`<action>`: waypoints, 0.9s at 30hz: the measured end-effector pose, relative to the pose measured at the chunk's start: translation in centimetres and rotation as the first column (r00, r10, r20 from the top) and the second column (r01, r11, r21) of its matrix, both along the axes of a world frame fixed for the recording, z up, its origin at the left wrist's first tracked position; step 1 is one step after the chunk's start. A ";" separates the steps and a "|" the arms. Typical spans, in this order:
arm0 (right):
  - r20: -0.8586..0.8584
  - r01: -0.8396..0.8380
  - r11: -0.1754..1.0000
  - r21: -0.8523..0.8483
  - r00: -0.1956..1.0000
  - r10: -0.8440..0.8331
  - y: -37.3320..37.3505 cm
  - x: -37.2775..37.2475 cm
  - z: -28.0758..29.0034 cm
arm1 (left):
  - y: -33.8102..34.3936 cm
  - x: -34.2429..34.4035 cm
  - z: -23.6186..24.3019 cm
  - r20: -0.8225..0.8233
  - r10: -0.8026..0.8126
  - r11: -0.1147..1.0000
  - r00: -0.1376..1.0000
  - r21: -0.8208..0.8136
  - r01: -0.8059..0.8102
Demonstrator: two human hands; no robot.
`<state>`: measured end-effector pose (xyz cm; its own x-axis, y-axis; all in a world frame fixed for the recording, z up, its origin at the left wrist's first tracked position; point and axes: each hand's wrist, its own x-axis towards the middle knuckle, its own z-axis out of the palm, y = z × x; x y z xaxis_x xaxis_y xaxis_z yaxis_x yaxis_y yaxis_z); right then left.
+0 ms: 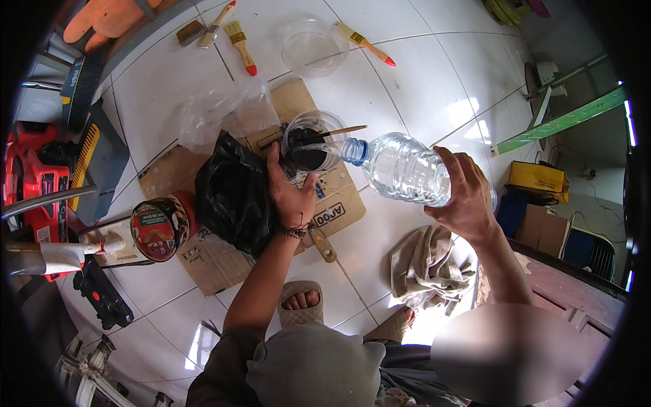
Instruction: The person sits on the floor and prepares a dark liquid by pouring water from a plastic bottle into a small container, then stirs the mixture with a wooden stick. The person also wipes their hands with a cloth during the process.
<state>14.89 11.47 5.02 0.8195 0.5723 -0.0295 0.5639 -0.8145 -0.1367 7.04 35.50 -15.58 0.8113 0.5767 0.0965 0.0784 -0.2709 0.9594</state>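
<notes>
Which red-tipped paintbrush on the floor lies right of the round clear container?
The rightmost brush, its handle slanting down to the right. The other two red-tipped brushes lie left of the clear container.

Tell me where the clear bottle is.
In the head view, the clear bottle is just right of centre, gripped in the right hand and tipped at the right edge of the plastic cup that the left hand holds.

Glare (464, 108) spots the white tiled floor (413, 64) beside a grey wall (600, 200).
</notes>
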 end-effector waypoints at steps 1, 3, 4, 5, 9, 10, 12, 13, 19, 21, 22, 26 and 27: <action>0.006 -0.005 1.000 0.005 1.000 0.005 0.0 0.0 0.0 | 0.0 0.0 0.0 0.002 0.000 1.000 1.000 -0.006 0.000; 0.003 0.001 1.000 0.000 1.000 -0.001 -0.1 0.0 0.0 | 0.0 0.0 -0.1 0.009 0.003 1.000 1.000 -0.011 -0.002; 0.001 0.004 1.000 -0.004 1.000 -0.004 -0.1 0.0 -0.1 | 0.0 0.0 -0.1 0.013 0.003 1.000 1.000 -0.014 -0.003; 0.000 0.005 1.000 -0.001 1.000 -0.005 -0.2 -0.1 -0.2 | -0.1 0.0 -0.2 0.011 0.001 1.000 1.000 -0.006 -0.001; 0.009 0.009 1.000 0.001 1.000 -0.009 -0.1 0.3 -0.2 | 0.1 0.7 0.1 0.014 0.003 1.000 1.000 0.014 -0.003; 0.008 0.010 1.000 -0.001 1.000 -0.010 -0.1 0.2 -0.2 | 0.1 0.7 0.1 0.012 0.006 1.000 1.000 0.016 -0.007; 0.004 0.017 1.000 -0.010 1.000 -0.017 0.0 0.2 -0.2 | 0.1 0.7 0.0 0.020 0.003 1.000 1.000 0.004 -0.004; 0.002 0.020 1.000 -0.015 1.000 -0.020 0.0 0.2 -0.2 | 0.1 0.7 0.0 0.024 0.002 1.000 1.000 -0.001 -0.002; -0.001 0.025 1.000 -0.015 1.000 -0.025 0.0 0.1 0.0 | 0.1 0.7 0.2 0.021 0.005 1.000 1.000 -0.005 -0.005; -0.003 0.027 1.000 -0.016 1.000 -0.027 0.1 0.1 0.0 | 0.0 0.8 0.1 0.024 0.000 1.000 1.000 -0.016 0.000; -0.003 0.028 0.999 -0.016 1.000 -0.028 0.1 0.1 -0.1 | 0.1 0.8 0.1 0.025 -0.002 1.000 1.000 -0.021 0.003; -0.002 0.029 1.000 -0.012 1.000 -0.029 0.1 0.1 -0.3 | 0.1 0.7 0.1 0.012 0.009 1.000 1.000 -0.005 -0.009; -0.003 0.033 0.999 -0.018 0.999 -0.033 0.0 0.0 -0.3 | 0.1 0.7 0.1 0.018 0.009 1.000 1.000 -0.011 -0.009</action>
<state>14.90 11.50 4.69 0.8377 0.5444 -0.0424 0.5363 -0.8348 -0.1241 7.77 35.58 -15.43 0.8044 0.5848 0.1050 0.0631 -0.2598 0.9636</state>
